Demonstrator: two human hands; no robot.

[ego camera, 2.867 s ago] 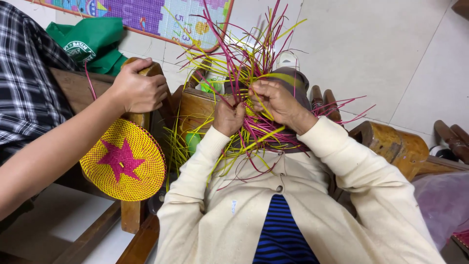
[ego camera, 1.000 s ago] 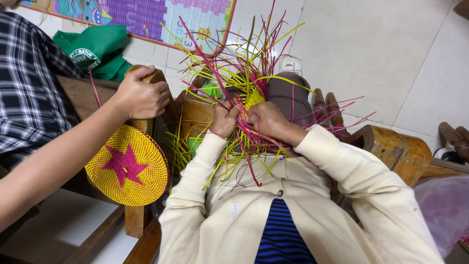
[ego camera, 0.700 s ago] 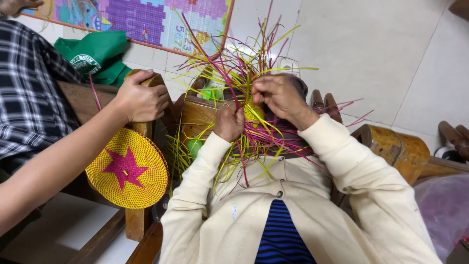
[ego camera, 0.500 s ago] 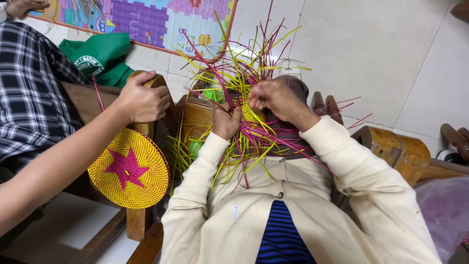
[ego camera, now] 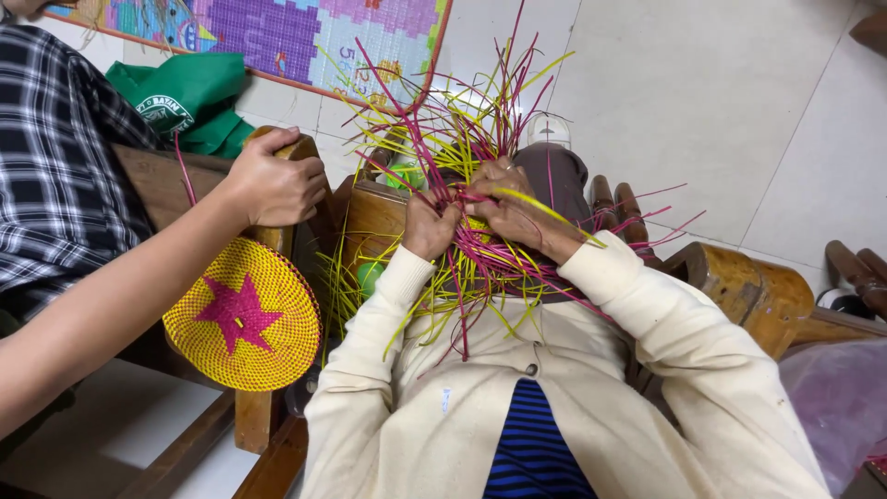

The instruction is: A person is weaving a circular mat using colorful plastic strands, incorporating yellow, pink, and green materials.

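My left hand (ego camera: 431,225) and my right hand (ego camera: 506,201) are close together over my lap, both gripping a half-woven piece of yellow and magenta strips (ego camera: 467,162). Loose strip ends fan out upward and sideways from between my fingers. My cream sleeves run down from both hands. Beside me on the left, another person's hand (ego camera: 274,186) is closed around a wooden chair post, and a round woven yellow mat with a magenta star (ego camera: 244,314) hangs just below that hand.
The other person's plaid sleeve (ego camera: 55,166) fills the upper left. A green bag (ego camera: 189,97) and a colourful play mat (ego camera: 305,37) lie on the tiled floor. Wooden chair arms (ego camera: 748,291) flank me; a pink plastic bag (ego camera: 836,397) sits at right.
My hands have kept working the strips, the right hand shifting slightly over the weave. The other person's hand stays on the chair post with the star mat below it.
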